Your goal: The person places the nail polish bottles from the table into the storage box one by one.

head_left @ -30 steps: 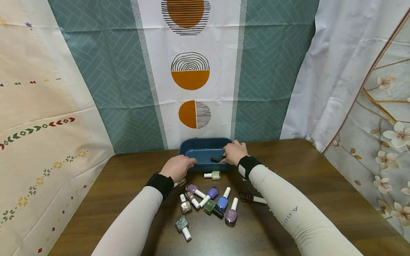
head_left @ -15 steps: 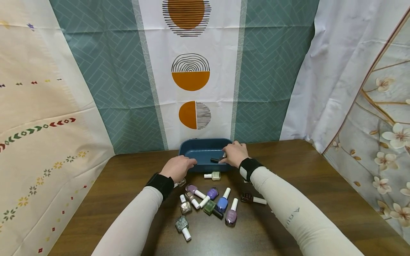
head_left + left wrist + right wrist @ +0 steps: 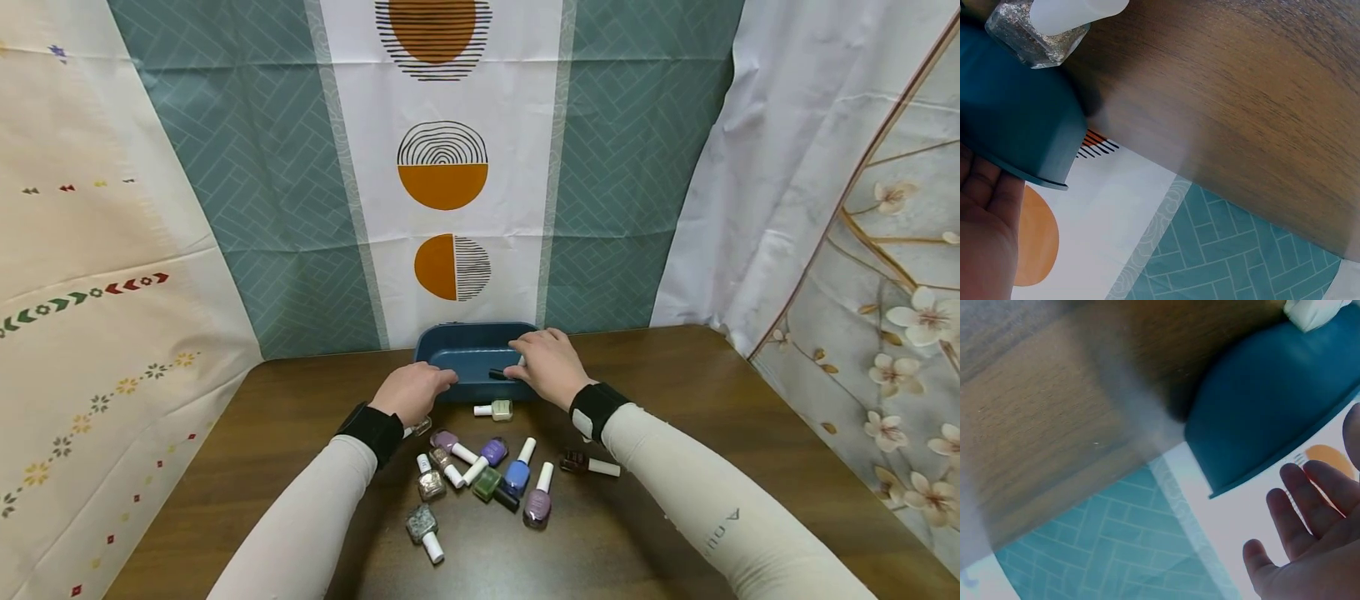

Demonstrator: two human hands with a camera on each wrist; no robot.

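Sorting barely begun: one dark bottle (image 3: 498,374) lies in your dark blue plastic tray (image 3: 457,354); eleven bottles (image 3: 487,477) remain before it. Right hand (image 3: 550,365) fingers spread, empty, over the tray; left hand (image 3: 411,392) curled on its near rim.

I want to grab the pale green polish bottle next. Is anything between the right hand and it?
Nothing visible. The pale green bottle lies on the table just before the blue tray, with bare wood between it and the right hand.
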